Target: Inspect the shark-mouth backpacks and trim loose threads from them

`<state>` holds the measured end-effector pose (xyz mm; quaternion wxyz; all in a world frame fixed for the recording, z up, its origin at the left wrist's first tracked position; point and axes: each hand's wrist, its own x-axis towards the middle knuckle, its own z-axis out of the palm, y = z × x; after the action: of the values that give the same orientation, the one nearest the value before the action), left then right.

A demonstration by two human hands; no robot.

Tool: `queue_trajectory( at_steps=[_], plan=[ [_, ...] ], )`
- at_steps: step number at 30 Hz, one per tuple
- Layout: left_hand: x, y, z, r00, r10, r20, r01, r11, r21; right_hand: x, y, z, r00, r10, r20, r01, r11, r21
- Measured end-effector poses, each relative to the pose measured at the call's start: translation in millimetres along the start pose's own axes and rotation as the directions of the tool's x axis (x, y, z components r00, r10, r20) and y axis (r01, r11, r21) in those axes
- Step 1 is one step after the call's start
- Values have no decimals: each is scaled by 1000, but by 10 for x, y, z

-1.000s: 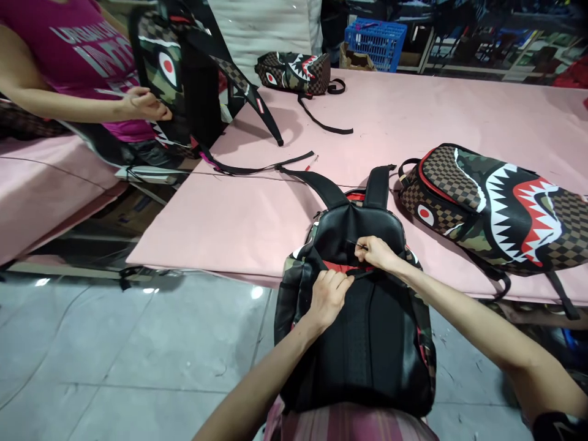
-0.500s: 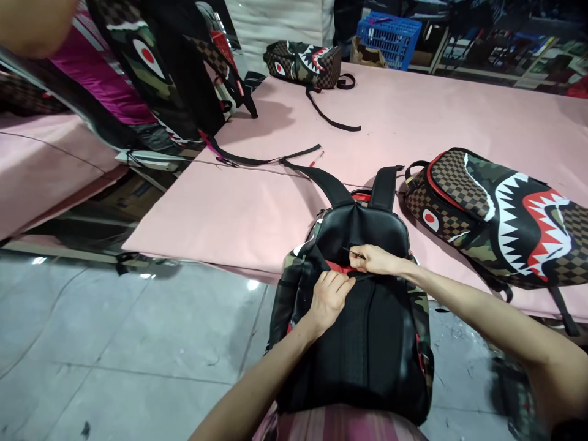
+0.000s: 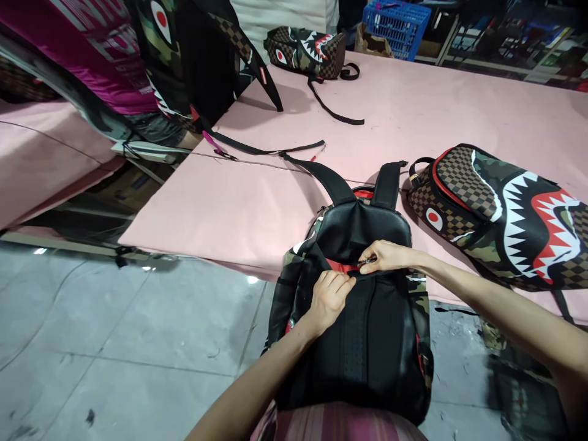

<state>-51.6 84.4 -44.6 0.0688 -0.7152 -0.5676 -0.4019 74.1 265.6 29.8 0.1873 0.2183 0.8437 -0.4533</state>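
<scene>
A black backpack (image 3: 367, 343) with camouflage sides lies back side up, half on my lap and half on the pink table (image 3: 239, 208). Its two shoulder straps (image 3: 386, 184) point away from me. My left hand (image 3: 328, 297) is closed on the black fabric just below a red zipper line (image 3: 344, 267). My right hand (image 3: 383, 256) pinches the small zipper pull at that line, fingers pressed together.
A second backpack with a shark mouth print (image 3: 509, 214) lies to the right on the table. A small shark print bag (image 3: 307, 52) sits at the far edge. Another person in a magenta shirt (image 3: 105, 49) holds a backpack (image 3: 193, 61) upright at the left. A blue crate (image 3: 390, 21) stands behind.
My right hand has slid a little to the right along the red zipper line. The other person's backpack has shifted and their hand has left the view. My left hand keeps its grip.
</scene>
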Motion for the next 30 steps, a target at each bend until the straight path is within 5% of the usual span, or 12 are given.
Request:
queue_trajectory(
  at_steps=[9, 14, 17, 21, 24, 30],
  plan=[
    [-4, 4, 6, 1000, -6, -13, 6, 1000, 1, 33, -31, 101, 999, 30, -14, -29, 997, 71],
    [-22, -4, 27, 1000, -12, -18, 13, 1000, 9, 37, -145, 332, 962, 4, -275, -88, 951, -296],
    [-30, -4, 32, 1000, -16, -18, 16, 1000, 4, 55, -165, 413, 948, -32, -317, -87, 930, -357],
    [-44, 6, 37, 999, -20, -36, 20, 1000, -2, 55, -124, 389, 956, 52, -289, -55, 998, 0],
    [-66, 7, 45, 999, -14, -41, 14, 1000, 2, 67, -103, 350, 982, 79, -170, -7, 922, 387],
    [-106, -14, 77, 998, -21, -54, 21, 1000, -1, 178, -63, 373, 996, -63, -61, 86, 844, 529]
  ],
)
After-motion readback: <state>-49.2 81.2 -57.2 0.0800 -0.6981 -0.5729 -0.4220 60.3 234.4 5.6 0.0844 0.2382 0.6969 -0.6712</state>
